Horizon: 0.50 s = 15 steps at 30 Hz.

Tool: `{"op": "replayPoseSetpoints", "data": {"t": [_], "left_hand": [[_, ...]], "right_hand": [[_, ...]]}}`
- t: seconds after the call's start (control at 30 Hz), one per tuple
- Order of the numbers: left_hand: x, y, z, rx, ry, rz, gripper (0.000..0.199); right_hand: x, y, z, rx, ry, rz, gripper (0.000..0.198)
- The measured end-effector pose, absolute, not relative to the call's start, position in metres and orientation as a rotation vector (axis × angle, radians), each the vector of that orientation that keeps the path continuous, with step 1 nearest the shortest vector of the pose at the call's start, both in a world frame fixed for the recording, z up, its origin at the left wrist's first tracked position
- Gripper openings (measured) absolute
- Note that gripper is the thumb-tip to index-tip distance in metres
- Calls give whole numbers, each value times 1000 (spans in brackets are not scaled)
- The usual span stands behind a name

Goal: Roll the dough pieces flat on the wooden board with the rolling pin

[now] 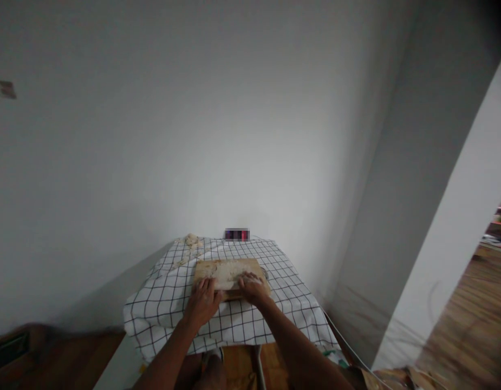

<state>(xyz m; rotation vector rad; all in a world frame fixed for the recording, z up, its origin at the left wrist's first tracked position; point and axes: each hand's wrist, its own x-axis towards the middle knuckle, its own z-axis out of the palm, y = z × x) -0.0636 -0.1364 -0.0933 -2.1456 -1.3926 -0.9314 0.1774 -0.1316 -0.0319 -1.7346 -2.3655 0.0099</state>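
A wooden board (207, 266) lies on a table covered by a white cloth with dark grid lines. Across its middle spreads a pale, floury layer (226, 275); whether this is flattened dough or loose flour I cannot tell. My left hand (205, 299) rests on the board's near left part, fingers stretched out and apart. On the near right part is my right hand (253, 288), its fingers spread over the edge of the pale layer. Neither hand visibly grips anything, though the undersides of the fingers are hidden.
The checked tablecloth (161, 297) hangs over the table's front edge. A pale lump (191, 239) sits at the back left, and a dark pixelated object (237, 234) stands against the wall. A white cable (347, 346) runs down at the right.
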Motion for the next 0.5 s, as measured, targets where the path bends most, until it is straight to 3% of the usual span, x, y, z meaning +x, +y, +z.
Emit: {"op": "replayPoseSetpoints", "data": {"t": [0.27, 0.5], "left_hand": [[-60, -117, -105, -2150, -1471, -980, 52], [-60, -80, -101, -2183, -1495, -954, 43]], "right_hand": [[186, -118, -48, -1672, -2334, -70, 40], [180, -105, -34, -1683, -2440, -125, 40]]}}
